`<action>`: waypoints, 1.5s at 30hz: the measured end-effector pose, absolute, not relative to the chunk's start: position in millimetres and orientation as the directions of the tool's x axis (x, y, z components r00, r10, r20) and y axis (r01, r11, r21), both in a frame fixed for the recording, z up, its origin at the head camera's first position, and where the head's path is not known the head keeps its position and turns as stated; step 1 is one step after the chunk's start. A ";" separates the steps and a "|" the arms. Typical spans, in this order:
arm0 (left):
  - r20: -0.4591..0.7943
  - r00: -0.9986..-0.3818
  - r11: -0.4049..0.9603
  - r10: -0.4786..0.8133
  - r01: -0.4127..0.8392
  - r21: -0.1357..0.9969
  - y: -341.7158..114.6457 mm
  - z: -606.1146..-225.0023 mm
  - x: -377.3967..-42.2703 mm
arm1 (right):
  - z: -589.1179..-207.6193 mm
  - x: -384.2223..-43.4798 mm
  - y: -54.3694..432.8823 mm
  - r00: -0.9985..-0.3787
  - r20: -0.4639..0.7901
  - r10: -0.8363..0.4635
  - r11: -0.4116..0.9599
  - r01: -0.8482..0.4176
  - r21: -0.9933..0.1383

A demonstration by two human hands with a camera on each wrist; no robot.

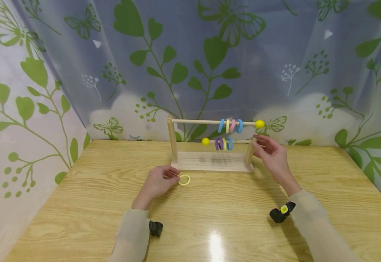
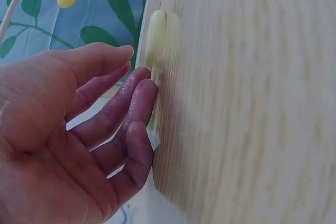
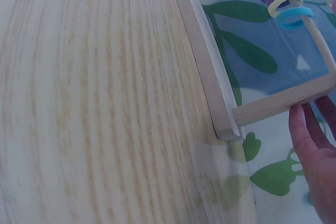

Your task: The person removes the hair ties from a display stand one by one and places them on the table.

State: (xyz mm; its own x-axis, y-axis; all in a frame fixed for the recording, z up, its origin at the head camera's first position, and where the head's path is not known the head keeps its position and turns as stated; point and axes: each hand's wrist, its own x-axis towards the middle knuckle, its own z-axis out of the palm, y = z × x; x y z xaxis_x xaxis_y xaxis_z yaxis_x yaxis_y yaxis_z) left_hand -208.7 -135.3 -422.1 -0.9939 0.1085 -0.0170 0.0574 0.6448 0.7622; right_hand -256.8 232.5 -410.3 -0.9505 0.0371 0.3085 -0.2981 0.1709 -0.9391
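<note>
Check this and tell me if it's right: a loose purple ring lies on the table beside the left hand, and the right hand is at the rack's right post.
The ring's colour is wrong: the head view shows the loose ring beside the left hand is pale yellow. The rest stands.

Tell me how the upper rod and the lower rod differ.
The upper rod joins the left post; the lower rod joins the right post. The upper rod looks longer than the lower rod. The upper rod carries a pink ring, the lower rod purple rings. Both end in a yellow ball and carry a yellow ring.
</note>
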 end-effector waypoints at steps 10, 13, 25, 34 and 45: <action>0.008 -0.993 0.635 0.119 0.082 0.768 -132.9 -420.5 -208.4 | -410.5 -257.2 234.0 -0.945 0.327 0.025 0.152 -0.320 -0.935; 0.024 -0.993 0.620 0.117 0.092 0.779 -131.4 -420.2 -208.3 | -410.6 -257.5 233.8 -0.945 0.325 0.026 0.150 -0.318 -0.936; 0.132 -0.988 0.511 0.085 0.157 0.845 -114.5 -415.2 -211.7 | -410.9 -258.4 234.4 -0.945 0.326 0.032 0.149 -0.318 -0.936; 0.229 -0.971 0.428 0.066 0.235 0.873 -99.2 -411.9 -212.2 | -413.1 -258.1 233.5 -0.945 0.324 0.038 0.118 -0.318 -0.941; 0.308 -0.951 0.343 -0.003 0.288 0.894 -80.3 -407.4 -214.9 | -411.4 -258.2 233.7 -0.949 0.312 0.035 0.145 -0.304 -0.942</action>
State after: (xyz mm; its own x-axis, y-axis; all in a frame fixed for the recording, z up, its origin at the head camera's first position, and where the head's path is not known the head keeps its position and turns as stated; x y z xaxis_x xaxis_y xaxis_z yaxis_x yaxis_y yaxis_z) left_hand -214.9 -80.3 -407.4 -0.9515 -0.0026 0.3077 0.2882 0.3431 0.8940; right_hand -258.2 233.7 -411.4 -0.9494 0.0351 0.3122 -0.3043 0.1447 -0.9415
